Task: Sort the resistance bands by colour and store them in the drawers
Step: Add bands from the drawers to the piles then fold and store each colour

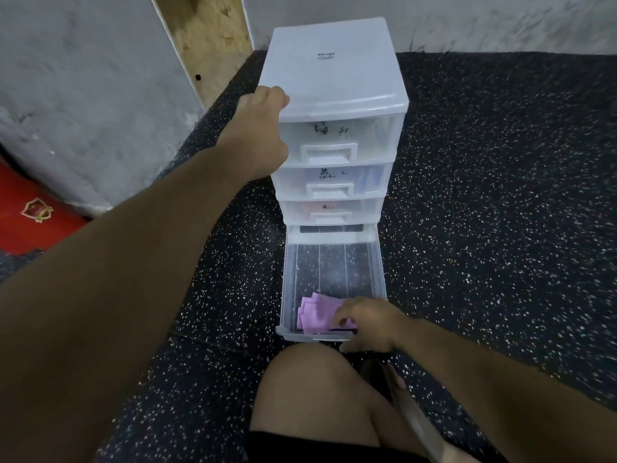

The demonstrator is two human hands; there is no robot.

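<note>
A white, translucent drawer unit (334, 71) stands on the speckled black floor. Its three upper drawers are closed, and its bottom drawer (290, 282) is pulled out toward me. Several folded purple resistance bands (315, 314) lie at the front of that open drawer. My right hand (367, 324) reaches over the drawer's front right corner, its curled fingers resting on the purple bands. My left hand (260, 135) grips the top left front corner of the unit, fingers curled over the lid edge.
Black rubber floor (484, 195) surrounds the unit. A grey wall and a wooden board (210, 38) stand at the back left. A red mat (30, 208) lies at the far left. My bare knee (310, 392) is just in front of the open drawer.
</note>
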